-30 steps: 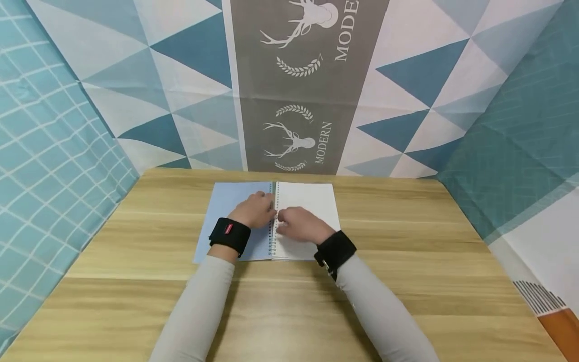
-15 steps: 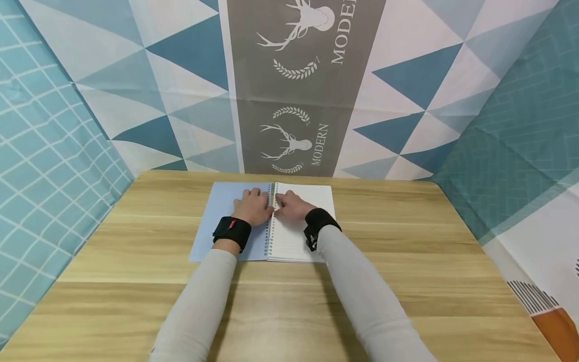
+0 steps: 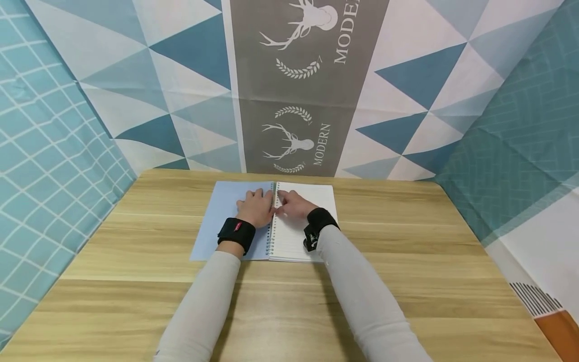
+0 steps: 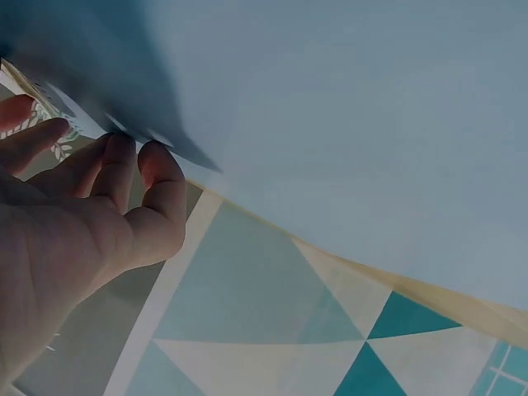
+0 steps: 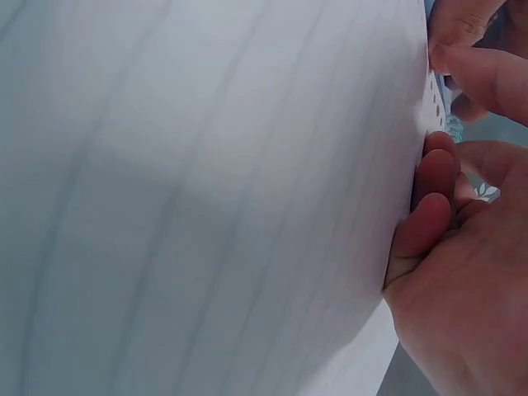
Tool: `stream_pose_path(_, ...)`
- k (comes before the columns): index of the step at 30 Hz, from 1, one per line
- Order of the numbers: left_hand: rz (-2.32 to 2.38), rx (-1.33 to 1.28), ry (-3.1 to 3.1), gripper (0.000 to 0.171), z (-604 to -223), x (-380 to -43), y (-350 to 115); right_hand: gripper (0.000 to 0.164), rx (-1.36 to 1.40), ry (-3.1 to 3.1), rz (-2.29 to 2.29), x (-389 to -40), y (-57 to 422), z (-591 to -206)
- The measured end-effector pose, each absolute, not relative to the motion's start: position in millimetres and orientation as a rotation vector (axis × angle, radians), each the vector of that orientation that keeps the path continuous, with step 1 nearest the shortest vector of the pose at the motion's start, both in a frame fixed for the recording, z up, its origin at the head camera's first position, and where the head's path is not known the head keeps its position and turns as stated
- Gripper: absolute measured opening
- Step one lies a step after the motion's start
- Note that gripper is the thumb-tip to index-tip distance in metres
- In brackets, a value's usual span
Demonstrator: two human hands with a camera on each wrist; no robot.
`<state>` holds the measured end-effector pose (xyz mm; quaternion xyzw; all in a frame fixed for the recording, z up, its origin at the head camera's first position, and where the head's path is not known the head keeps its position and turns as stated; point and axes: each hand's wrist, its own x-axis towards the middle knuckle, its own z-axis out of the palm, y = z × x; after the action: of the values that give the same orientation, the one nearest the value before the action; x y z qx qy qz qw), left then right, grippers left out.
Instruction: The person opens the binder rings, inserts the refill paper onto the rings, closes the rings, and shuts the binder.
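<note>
A spiral-bound notebook lies open on the table, its light blue cover (image 3: pixel 214 221) to the left and its lined white pages (image 3: pixel 289 246) to the right. My left hand (image 3: pixel 257 208) rests over the cover beside the binding (image 3: pixel 269 245), fingers bent and thumb at the rings. From the other side, my right hand (image 3: pixel 296 206) reaches the binding with index finger and thumb. Close up in the right wrist view, its other fingers (image 5: pixel 421 223) curl against the page (image 5: pixel 206 206), near punched holes. I cannot tell whether the right thumb and index finger pinch anything.
The wooden table (image 3: pixel 389 261) extends around the notebook, which lies near the far edge. Behind it hangs a patterned cloth (image 3: pixel 289 90) with deer heads and triangles. Blue checked cloth (image 3: pixel 54 151) borders the left side, and teal cloth (image 3: pixel 511 146) the right.
My right hand has moved farther up the binding, and its index finger now stretches forward. The left hand's fingers have spread onto the cover. The notebook stays open in place.
</note>
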<state>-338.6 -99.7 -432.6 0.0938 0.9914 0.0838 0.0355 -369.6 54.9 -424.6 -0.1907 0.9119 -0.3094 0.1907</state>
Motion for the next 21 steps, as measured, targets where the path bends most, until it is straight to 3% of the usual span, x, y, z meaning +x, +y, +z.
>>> stream_pose_path(21,0.266,0.313,3.013,0.061,-431.8,-339.4,-100.2,0.069,-0.505,2.539,-0.949,-367.9,54.6,-425.1)
